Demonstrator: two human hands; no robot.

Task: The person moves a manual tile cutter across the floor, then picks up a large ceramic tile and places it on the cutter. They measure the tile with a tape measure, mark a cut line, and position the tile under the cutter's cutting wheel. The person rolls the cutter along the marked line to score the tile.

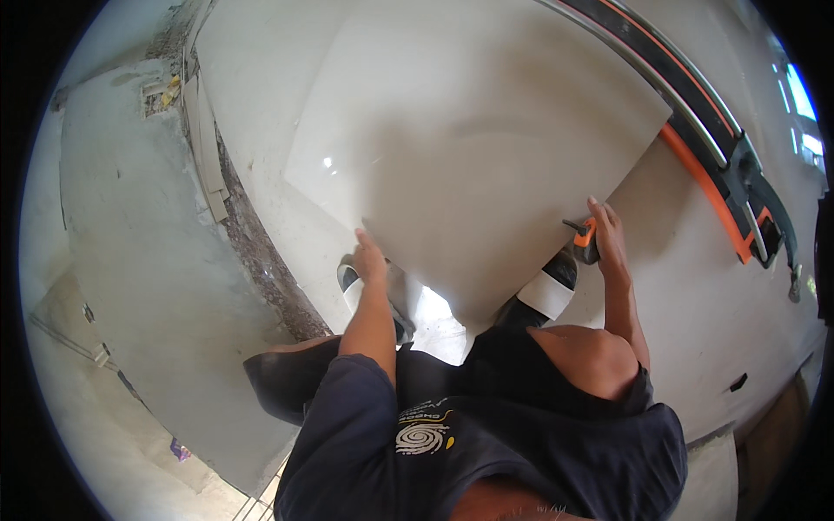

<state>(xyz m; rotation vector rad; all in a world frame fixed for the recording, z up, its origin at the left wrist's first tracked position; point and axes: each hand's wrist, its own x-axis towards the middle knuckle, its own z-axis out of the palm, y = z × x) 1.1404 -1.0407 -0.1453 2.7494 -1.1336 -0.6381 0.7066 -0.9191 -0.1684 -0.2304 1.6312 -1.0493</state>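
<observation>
A large, glossy grey tile (486, 148) spreads in front of me, one corner pointing toward my legs. My left hand (371, 259) grips its near left edge, with the fingertips over the rim. At the near right edge, my right hand (610, 239) holds the tile with extended fingers; part of the grip is hidden. Between that palm and the tile sits an orange and black tool (586, 239) with a short black lever; whether the hand also holds it is unclear. A long tile cutter (695, 104), with metal rails and an orange edge, lies beside the tile's far right side.
Smooth grey flooring (721, 304) extends to the right. On the left, a rough dark gap (261, 260) borders a grey slab (156, 260), with narrow tile strips (208, 165) along it. My shoes (546, 295) stand close under the tile's near edges.
</observation>
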